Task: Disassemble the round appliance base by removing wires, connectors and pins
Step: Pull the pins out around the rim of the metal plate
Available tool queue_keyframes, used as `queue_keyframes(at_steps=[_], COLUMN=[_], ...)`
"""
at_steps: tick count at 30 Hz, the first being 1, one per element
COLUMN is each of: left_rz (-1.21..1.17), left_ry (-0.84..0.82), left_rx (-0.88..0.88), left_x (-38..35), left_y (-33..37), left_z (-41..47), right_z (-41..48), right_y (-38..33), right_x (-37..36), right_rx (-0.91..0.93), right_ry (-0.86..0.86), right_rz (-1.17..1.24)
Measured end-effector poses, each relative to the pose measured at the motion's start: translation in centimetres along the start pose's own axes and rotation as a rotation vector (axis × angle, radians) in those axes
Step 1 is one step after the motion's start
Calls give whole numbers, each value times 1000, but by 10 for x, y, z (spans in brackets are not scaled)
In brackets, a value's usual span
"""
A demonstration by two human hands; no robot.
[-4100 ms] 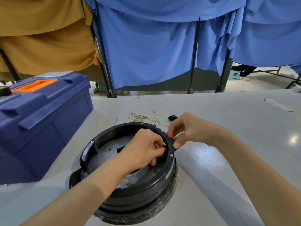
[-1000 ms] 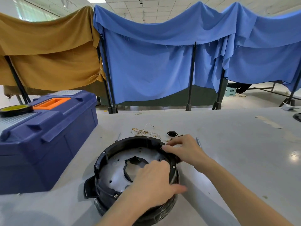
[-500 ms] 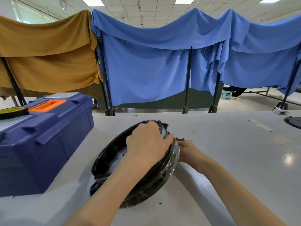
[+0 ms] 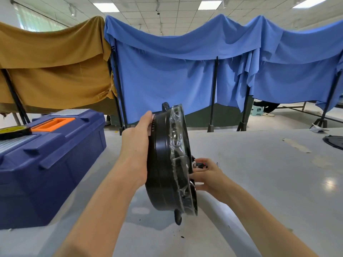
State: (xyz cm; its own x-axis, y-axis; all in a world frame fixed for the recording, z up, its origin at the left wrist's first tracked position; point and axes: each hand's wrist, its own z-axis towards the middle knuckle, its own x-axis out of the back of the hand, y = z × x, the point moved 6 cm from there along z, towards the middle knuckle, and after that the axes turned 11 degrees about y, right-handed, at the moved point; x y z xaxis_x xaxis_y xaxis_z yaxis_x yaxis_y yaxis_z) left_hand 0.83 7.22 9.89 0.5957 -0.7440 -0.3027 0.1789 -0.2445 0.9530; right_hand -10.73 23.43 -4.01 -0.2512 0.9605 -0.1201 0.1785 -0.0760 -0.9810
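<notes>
The round black appliance base [image 4: 165, 160] stands on edge above the table, its plastic-wrapped underside turned right and its open side turned left. My left hand [image 4: 136, 145] grips its rim on the left, with the fingers hidden inside. On the right, my right hand [image 4: 206, 175] touches the wrapped underside low down and pinches a small dark part with red marks [image 4: 199, 165]. What lies inside the base is hidden.
A blue toolbox [image 4: 48, 160] with an orange handle and a roll of tape [image 4: 14, 131] on its lid stands at the left. Blue and ochre cloth screens close off the back. A dark round object [image 4: 335, 141] lies at the table's right edge.
The base has been tipped from lying flat to standing on edge. My left hand moved to its left rim and my right hand slid under to the wrapped side.
</notes>
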Motion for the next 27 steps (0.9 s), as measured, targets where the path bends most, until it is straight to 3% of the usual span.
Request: queue_keyframes(at_steps=[4,8,11,15,18,23,27], left_rz=[35,287,450,153,102,460,828], left_ry=[88,272,302,175,119,175,90], left_rx=[11,-76,-68,62,36,-53,-224], left_x=[17,37,46,49,51,60,64], left_y=[-10,-22,-35,-44,-40,-39,-56], left_z=[11,29,43,51,50,59,61], right_z=[0,-3,-2,-2,-2,-7,-10], right_y=[-12,-24,-30,-40,-44,-46,-44], right_x=[17,30,37,45,46,33,20], right_rx=[85,145,162,204,231,272,295], right_ry=[150,184,192,217,198,123,74], right_rz=[-119,-149,-214,-329,-405,-489,-516])
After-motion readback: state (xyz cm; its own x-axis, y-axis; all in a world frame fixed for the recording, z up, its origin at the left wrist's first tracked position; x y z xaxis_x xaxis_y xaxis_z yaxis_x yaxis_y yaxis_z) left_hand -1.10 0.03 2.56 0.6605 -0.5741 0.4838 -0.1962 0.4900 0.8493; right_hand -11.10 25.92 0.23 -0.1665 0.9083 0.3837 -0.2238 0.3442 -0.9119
